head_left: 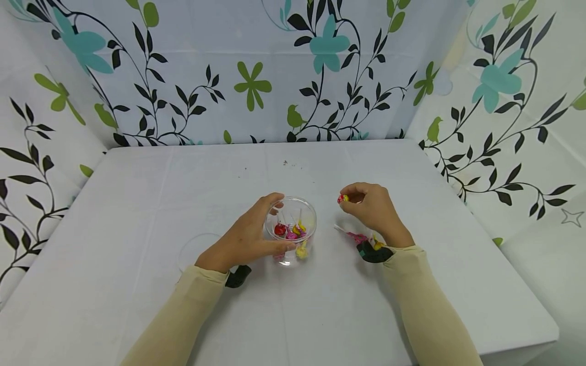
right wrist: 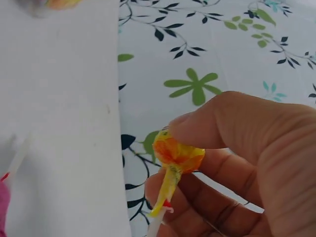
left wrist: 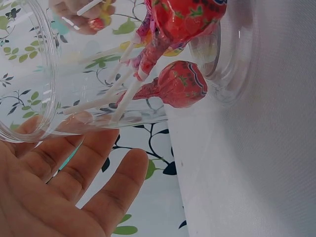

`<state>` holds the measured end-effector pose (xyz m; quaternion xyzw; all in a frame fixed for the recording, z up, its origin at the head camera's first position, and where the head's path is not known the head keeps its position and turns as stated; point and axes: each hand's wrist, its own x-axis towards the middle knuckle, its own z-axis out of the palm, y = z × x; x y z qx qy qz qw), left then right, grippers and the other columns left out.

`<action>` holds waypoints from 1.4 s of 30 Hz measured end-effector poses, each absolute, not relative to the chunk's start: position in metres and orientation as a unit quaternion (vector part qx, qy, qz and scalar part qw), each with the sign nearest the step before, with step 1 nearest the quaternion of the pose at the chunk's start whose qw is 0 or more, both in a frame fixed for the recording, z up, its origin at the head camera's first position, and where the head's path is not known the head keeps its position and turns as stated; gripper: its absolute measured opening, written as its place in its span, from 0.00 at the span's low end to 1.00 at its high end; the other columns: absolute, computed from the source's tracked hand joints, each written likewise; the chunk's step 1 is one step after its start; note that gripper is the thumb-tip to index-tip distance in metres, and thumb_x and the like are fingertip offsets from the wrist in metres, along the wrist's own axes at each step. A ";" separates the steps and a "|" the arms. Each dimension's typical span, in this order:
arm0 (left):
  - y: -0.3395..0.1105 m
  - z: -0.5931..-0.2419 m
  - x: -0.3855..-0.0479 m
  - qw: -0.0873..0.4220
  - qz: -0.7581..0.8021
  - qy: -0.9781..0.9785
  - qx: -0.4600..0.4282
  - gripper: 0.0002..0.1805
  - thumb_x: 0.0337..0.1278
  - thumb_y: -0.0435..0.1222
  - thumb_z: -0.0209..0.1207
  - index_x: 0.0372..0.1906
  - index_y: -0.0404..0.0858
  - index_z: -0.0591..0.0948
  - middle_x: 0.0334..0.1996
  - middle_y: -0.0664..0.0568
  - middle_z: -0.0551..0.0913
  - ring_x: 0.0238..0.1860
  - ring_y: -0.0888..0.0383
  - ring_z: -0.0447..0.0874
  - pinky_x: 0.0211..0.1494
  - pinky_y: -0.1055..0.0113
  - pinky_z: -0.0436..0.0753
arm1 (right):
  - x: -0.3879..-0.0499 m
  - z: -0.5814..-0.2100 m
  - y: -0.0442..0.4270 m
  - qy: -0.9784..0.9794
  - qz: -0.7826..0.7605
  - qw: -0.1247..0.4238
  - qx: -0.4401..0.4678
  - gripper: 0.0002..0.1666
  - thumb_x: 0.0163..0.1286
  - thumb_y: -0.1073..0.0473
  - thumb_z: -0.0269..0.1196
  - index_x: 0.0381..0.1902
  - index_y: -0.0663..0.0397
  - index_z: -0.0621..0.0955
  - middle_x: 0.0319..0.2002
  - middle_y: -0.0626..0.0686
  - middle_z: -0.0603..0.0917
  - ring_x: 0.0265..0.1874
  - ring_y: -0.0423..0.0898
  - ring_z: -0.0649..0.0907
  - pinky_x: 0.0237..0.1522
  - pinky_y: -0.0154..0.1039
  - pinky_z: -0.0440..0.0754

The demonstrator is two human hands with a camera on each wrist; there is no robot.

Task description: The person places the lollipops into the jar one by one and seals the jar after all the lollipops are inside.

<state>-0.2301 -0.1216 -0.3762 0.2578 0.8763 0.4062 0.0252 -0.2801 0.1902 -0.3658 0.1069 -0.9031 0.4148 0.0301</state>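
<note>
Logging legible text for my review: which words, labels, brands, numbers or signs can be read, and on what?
None can be read.
Red lollipop wrappers: dark bands, any lettering unreadable.
Yellow-orange lollipop wrapper: any print too blurred to read.
Patterned cloth: plants and birds, no lettering visible.

Left hand (head_left: 247, 237) curved wide, right hand (head_left: 373, 207) held in a pinch, both forearms (head_left: 170, 317) reaching forward, slanting inward

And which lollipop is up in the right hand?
The yellow-and-red lollipop, pinched in the right hand. The other lollipops aren't held: some sit inside the clear jar, others lie on the table.
</note>
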 end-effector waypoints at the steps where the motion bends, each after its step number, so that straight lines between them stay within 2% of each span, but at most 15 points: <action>1: -0.122 -0.376 -0.230 0.026 0.407 0.876 0.257 0.55 0.52 0.54 0.76 0.80 0.47 0.58 0.70 0.51 0.72 0.69 0.47 0.74 0.69 0.42 0.75 | -0.279 -0.364 0.189 -0.900 0.420 0.038 0.111 0.11 0.65 0.62 0.71 0.46 0.55 0.88 0.40 0.53 0.90 0.39 0.49 0.86 0.39 0.42 0.84; 5: -0.121 -0.376 -0.230 0.030 0.410 0.875 0.254 0.55 0.51 0.54 0.76 0.80 0.47 0.58 0.70 0.49 0.72 0.69 0.47 0.74 0.69 0.42 0.75 | -0.274 -0.353 0.183 -0.885 0.445 0.054 0.125 0.12 0.65 0.62 0.71 0.47 0.55 0.88 0.39 0.52 0.90 0.37 0.49 0.85 0.36 0.38 0.83; 12: -0.121 -0.376 -0.230 0.029 0.409 0.876 0.255 0.55 0.51 0.54 0.76 0.80 0.47 0.58 0.70 0.47 0.72 0.68 0.48 0.74 0.68 0.42 0.76 | -0.264 -0.335 0.173 -0.864 0.471 0.069 0.163 0.13 0.65 0.64 0.71 0.48 0.55 0.88 0.40 0.51 0.90 0.39 0.47 0.85 0.41 0.34 0.83; 19: -0.121 -0.376 -0.230 0.027 0.408 0.876 0.255 0.56 0.51 0.55 0.76 0.80 0.47 0.58 0.70 0.47 0.72 0.68 0.50 0.74 0.68 0.42 0.75 | -0.253 -0.320 0.161 -0.850 0.481 0.078 0.201 0.12 0.65 0.65 0.72 0.47 0.56 0.88 0.40 0.51 0.90 0.39 0.46 0.86 0.43 0.39 0.85; 28: -0.122 -0.376 -0.230 0.031 0.412 0.875 0.253 0.57 0.51 0.55 0.76 0.80 0.45 0.58 0.70 0.46 0.72 0.68 0.50 0.74 0.68 0.41 0.76 | -0.248 -0.313 0.150 -0.837 0.484 0.083 0.240 0.12 0.65 0.66 0.71 0.47 0.58 0.88 0.40 0.52 0.90 0.39 0.46 0.86 0.42 0.38 0.85; 42: -0.122 -0.376 -0.230 0.031 0.413 0.874 0.254 0.56 0.50 0.56 0.77 0.80 0.47 0.58 0.70 0.47 0.72 0.68 0.48 0.74 0.67 0.41 0.77 | -0.243 -0.312 0.137 -0.833 0.472 0.077 0.279 0.13 0.63 0.68 0.71 0.46 0.58 0.89 0.41 0.50 0.89 0.39 0.45 0.85 0.43 0.37 0.84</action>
